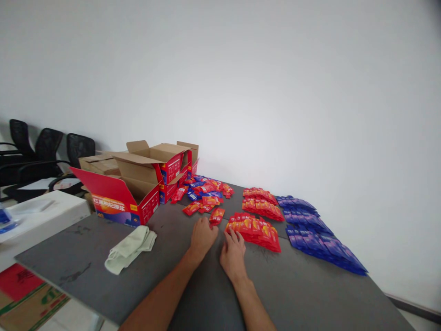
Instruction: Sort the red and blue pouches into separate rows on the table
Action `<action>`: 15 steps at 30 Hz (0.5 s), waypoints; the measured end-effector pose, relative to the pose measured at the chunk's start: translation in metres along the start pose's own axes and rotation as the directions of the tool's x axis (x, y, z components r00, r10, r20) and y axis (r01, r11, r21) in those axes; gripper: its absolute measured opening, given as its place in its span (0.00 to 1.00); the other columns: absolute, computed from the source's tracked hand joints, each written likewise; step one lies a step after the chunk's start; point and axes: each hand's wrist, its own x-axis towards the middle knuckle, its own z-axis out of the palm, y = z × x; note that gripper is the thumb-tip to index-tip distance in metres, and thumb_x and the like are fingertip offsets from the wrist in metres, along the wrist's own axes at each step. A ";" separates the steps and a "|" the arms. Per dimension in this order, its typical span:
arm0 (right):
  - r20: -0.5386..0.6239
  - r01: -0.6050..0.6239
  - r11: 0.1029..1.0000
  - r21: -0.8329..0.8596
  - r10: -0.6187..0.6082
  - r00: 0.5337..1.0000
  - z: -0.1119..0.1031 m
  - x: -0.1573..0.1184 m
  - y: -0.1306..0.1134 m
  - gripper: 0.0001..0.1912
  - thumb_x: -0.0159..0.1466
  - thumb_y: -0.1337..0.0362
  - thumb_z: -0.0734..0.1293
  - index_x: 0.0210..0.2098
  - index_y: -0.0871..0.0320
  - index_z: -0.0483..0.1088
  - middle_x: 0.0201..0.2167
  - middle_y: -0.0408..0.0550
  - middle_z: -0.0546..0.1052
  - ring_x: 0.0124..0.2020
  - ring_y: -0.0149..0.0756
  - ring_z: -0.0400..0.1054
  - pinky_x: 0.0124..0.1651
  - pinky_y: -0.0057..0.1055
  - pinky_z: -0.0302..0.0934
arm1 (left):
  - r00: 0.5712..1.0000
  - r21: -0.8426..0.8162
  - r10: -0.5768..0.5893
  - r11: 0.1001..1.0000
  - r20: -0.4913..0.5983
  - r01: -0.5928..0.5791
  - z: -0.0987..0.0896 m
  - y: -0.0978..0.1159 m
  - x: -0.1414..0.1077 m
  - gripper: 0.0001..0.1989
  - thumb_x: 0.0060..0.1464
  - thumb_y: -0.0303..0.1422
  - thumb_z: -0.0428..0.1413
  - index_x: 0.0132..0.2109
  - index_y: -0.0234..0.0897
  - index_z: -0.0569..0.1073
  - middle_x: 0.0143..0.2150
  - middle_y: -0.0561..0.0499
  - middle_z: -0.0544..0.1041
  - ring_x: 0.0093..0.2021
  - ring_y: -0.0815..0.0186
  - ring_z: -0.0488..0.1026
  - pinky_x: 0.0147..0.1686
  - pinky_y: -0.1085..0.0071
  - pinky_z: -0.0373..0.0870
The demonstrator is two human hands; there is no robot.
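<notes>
My left hand [204,236] is closed, its thumb and fingertips pinching the lower end of a red sachet [217,215]. Close beside it, my right hand [233,256] rests with bent, slightly spread fingers at the left end of an overlapping row of red sachets [254,229]. Its fingertips touch the row's edge; no sachet shows in its grasp. Beyond the left hand lies a loose heap of red and blue sachets [206,187]. Two more rows of red sachets [263,208] are laid out farther back. To their right are several rows of blue sachets [322,245].
Open red cartons [115,202] stand stacked at the table's left back. A pale folded cloth [131,248] lies on the grey table [165,271]. Left of the table are a white box [51,220] and black chairs [80,149]. A white wall [275,92] rises behind.
</notes>
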 end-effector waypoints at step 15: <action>-0.064 -0.050 0.838 0.543 0.101 0.993 -0.014 0.009 -0.005 0.18 0.69 0.55 0.58 0.44 0.59 0.74 0.40 0.54 0.78 0.40 0.40 0.70 0.46 0.33 0.62 | 0.917 -0.902 -0.114 0.170 0.383 0.397 0.010 0.008 -0.010 0.12 0.41 0.38 0.60 0.28 0.36 0.67 0.25 0.57 0.69 0.25 0.71 0.67 0.28 0.74 0.67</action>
